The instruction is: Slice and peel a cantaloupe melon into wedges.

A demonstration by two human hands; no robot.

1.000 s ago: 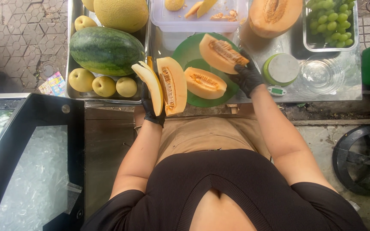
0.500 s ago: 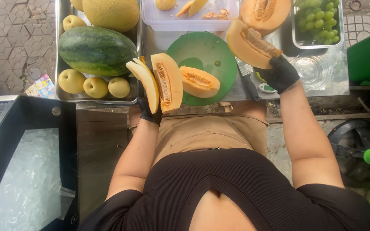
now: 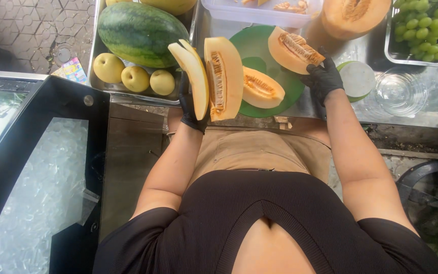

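Seeded orange melon wedges (image 3: 223,76), upright

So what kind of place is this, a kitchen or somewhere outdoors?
Most likely an outdoor fruit stall. A metal counter stands over paving tiles, loaded with a watermelon, green grapes and cut melon on a green board, beside a glass-topped ice chest.

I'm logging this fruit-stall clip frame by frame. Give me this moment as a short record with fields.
left hand: black glove, holds two melon wedges upright
right hand: black glove, holds one melon wedge over the green cutting board
on board: another seeded wedge
left tray: watermelon, three yellow round fruits
right side: green grapes, glass bowl, halved melon
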